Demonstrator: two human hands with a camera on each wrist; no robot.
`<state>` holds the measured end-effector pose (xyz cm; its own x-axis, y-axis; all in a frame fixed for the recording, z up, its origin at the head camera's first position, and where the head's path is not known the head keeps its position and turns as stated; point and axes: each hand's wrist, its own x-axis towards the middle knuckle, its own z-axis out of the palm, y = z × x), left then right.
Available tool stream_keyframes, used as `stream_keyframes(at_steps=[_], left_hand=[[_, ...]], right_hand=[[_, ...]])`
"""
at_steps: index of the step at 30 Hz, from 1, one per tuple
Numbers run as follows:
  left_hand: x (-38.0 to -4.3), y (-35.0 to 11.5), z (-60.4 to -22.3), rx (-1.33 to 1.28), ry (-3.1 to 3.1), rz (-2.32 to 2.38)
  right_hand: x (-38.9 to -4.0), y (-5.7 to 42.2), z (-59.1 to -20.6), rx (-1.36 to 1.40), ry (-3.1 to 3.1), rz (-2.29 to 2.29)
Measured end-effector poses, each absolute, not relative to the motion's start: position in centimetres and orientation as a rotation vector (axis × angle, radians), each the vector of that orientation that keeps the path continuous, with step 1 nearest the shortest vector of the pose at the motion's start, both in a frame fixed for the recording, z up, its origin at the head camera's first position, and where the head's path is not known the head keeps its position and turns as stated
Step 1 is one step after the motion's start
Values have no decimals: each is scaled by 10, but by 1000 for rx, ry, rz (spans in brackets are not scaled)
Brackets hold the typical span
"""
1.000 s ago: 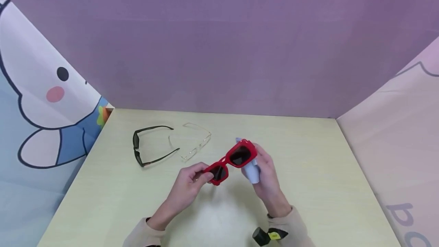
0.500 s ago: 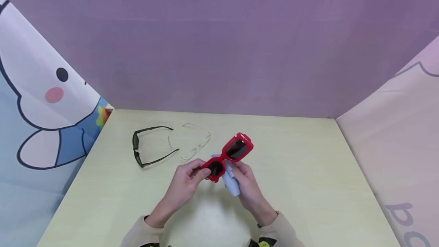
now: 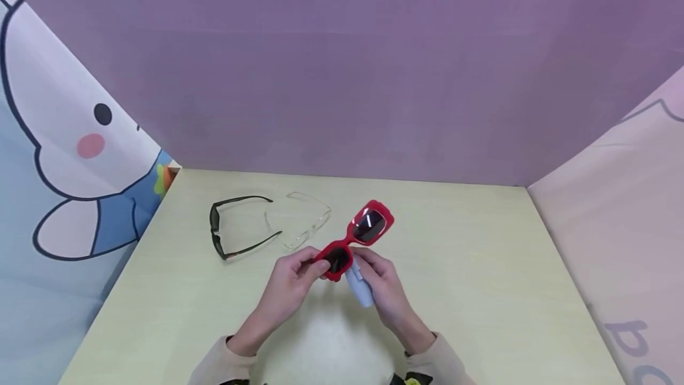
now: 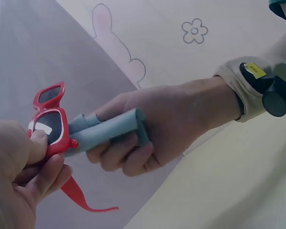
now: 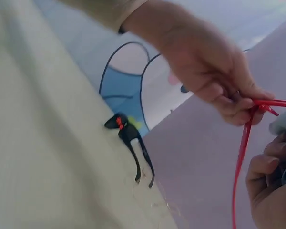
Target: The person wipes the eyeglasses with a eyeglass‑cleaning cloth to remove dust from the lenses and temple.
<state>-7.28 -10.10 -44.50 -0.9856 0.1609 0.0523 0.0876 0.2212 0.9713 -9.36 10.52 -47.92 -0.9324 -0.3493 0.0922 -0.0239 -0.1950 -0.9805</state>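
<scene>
Red-framed sunglasses (image 3: pixel 351 241) with dark lenses are held above the table, tilted up to the right. My left hand (image 3: pixel 288 284) pinches them at the near lens, thumb on the front; one red temple (image 4: pixel 76 195) hangs down in the left wrist view. My right hand (image 3: pixel 387 290) grips a folded light-blue cloth (image 3: pixel 359 287) just behind and below the near lens. In the left wrist view the cloth lies against or right by the frame; whether it touches the lens is hidden. The right wrist view shows my left hand (image 5: pixel 205 62) on the red frame's corner.
Black-framed glasses (image 3: pixel 216 230) lie with temples spread on the pale table (image 3: pixel 481 278), at the left. Beside them rest thin clear-lensed glasses (image 3: pixel 307 233). A purple panel (image 3: pixel 342 76) stands along the back, with printed panels at both sides.
My right hand with the cloth has moved left and down, from behind the far lens to the near lens. The sunglasses have tilted up more at their far end.
</scene>
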Motion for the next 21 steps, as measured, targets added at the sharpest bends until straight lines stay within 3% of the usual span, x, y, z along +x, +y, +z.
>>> stream_keyframes(at_steps=[9, 15, 21], left_hand=[[-74, -100, -444, 73, 2327, 1942], [-71, -97, -442, 49, 2227, 1979], [-66, -89, -440, 63, 2090, 1994]], right_hand=[[-98, 116, -482, -496, 2499, -2394], [-120, 122, -482, -1185, 2976, -2300], [-151, 133, -477, -1908, 3749, -1369]])
